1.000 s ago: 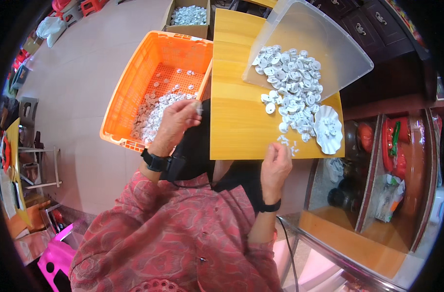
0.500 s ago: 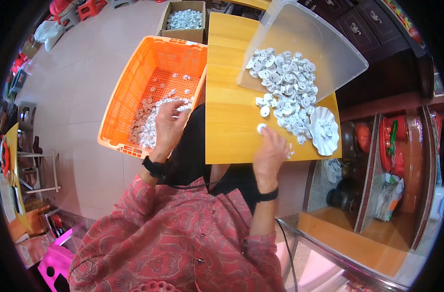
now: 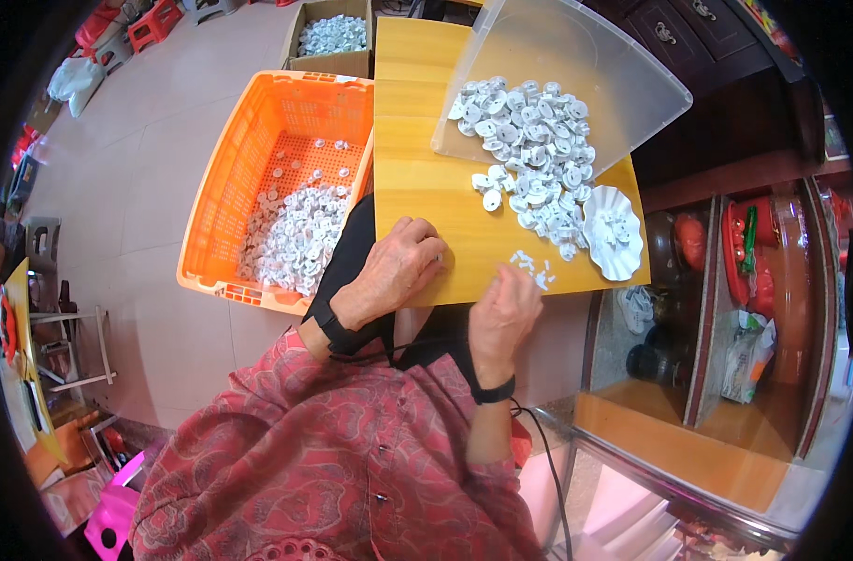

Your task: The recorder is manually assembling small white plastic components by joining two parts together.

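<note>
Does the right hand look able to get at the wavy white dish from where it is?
Probably yes: the dish sits just right of the right hand, and only small loose white pieces and bare tabletop show between them; the pile lies beyond that path.

From where I stand, the left hand (image 3: 396, 268) hides its own fingertips, so I can't tell what they hold; the right hand (image 3: 504, 313) is blurred, its grip unreadable; the white slivers (image 3: 540, 279) beside it are too small to make out; the bits in the scalloped dish (image 3: 618, 266) run together; the clear bin (image 3: 576, 47) and cardboard box (image 3: 338, 64) are cut off at the top, a pink plastic piece (image 3: 122, 505) at the bottom.
</note>
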{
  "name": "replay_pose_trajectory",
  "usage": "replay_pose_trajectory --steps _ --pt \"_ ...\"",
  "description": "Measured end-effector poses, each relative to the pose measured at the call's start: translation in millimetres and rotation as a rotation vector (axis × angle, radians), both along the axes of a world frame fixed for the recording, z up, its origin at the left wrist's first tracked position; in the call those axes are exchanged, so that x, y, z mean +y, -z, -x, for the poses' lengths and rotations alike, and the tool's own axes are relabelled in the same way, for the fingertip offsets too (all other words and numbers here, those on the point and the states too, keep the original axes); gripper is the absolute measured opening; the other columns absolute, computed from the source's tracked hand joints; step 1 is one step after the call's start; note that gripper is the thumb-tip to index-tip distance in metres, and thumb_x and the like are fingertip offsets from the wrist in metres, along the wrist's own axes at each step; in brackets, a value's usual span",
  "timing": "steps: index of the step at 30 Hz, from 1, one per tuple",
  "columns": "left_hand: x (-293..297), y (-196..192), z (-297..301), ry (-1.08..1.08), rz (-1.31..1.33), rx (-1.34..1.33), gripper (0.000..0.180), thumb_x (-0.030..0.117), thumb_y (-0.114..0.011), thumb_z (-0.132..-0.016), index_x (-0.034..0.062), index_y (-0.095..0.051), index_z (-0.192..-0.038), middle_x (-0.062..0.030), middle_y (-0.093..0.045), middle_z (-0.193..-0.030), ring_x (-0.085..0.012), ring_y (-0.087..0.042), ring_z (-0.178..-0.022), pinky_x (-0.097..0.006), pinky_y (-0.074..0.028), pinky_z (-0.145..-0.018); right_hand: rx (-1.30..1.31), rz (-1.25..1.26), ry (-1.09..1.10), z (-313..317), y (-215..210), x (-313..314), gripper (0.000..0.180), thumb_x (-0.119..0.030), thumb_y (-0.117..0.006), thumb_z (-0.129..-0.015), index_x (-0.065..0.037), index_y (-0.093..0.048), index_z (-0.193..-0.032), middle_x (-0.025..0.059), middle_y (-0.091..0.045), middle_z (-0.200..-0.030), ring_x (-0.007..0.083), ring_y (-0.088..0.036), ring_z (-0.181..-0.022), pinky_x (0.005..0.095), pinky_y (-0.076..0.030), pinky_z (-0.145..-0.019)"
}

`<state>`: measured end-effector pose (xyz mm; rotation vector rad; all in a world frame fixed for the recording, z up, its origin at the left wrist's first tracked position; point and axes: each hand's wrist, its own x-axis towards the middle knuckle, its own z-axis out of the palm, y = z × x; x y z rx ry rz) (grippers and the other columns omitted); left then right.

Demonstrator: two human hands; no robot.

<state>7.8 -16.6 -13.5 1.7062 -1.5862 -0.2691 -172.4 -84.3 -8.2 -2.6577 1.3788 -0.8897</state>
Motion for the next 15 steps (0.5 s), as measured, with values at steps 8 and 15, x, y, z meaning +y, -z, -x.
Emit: replay_pose_trajectory --steps 8,15 --pt "4 4 -1 -0.006 0.106 0.02 0.025 0.008 -0.074 -0.077 0.0043 -0.068 -0.102 -0.0122 -0.062 -0.099 -0.0326 -0.061 -0.094 -0.039 -0.054 -0.079 0.227 0.027 0.067 18 4 -6 0.038 -0.003 -0.059 -0.083 -0.002 -0.06 -0.121 0.0114 -0.055 -0.117 0.0313 -0.051 -0.109 0.0455 -0.039 -0.087" --pt "10 5 2 -0.063 -0.025 1.061 0.026 0.015 -0.073 -0.09 -0.0006 -0.068 -0.11 -0.0038 -0.069 -0.091 -0.0142 -0.065 -0.075 -0.027 -0.054 -0.069 0.18 -0.075 -0.115 11 -5 17 0.036 -0.003 -0.061 -0.083 -0.001 -0.063 -0.119 0.0106 -0.057 -0.115 0.0303 -0.053 -0.108 0.0457 -0.039 -0.088"
